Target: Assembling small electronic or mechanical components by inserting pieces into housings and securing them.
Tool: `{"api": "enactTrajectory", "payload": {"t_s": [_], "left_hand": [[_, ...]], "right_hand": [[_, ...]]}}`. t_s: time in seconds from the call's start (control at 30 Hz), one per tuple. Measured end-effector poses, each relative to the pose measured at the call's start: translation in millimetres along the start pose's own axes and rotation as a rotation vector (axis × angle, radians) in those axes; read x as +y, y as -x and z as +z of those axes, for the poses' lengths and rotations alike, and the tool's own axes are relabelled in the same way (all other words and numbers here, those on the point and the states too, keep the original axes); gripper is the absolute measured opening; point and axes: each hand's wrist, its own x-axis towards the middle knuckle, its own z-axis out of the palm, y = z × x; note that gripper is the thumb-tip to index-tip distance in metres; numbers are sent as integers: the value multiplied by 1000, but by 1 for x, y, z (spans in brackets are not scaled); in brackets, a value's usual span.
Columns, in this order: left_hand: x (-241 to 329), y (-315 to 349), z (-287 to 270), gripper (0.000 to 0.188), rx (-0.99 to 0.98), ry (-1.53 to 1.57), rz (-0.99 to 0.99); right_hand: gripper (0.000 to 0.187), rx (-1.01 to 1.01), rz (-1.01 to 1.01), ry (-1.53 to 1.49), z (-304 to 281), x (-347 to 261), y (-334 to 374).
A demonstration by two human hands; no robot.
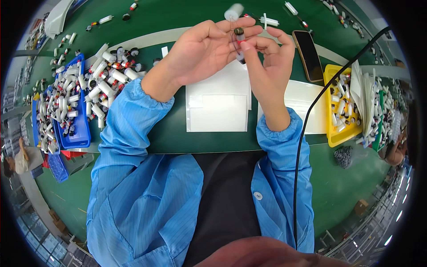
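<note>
Above the table's middle, my left hand has its palm turned up and its fingers stretched out behind a small wired part. This part has a dark ring-shaped end, a clear section and thin wires. My right hand pinches it between thumb and fingers. A blurred white cylinder stands just above the left fingertips, with thin wires running down from it. Whether the left fingers grip any of this is hard to see. Under the hands lie white sheets in a clear sleeve.
At left, blue bins overflow with white cylindrical parts that spread onto the green table. A yellow bin at right holds similar parts. A phone lies near it. A black cable hangs across the right side. Loose parts lie farther off.
</note>
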Motion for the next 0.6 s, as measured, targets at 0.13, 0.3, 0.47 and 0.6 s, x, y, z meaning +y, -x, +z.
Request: {"api": "enactTrajectory", "payload": {"t_s": [0.13, 0.3, 0.47, 0.6], "left_hand": [[4, -1, 7, 62, 24, -182, 15], [-3, 0, 8, 61, 23, -274, 60], [5, -4, 16, 56, 50, -397, 57], [9, -8, -2, 77, -44, -285, 52]], "right_hand": [[55, -2, 34, -59, -3, 6, -1], [60, -5, 78, 23, -3, 6, -1], [67, -6, 318, -375, -7, 3, -5], [67, -84, 36, 18, -3, 11, 2]]}}
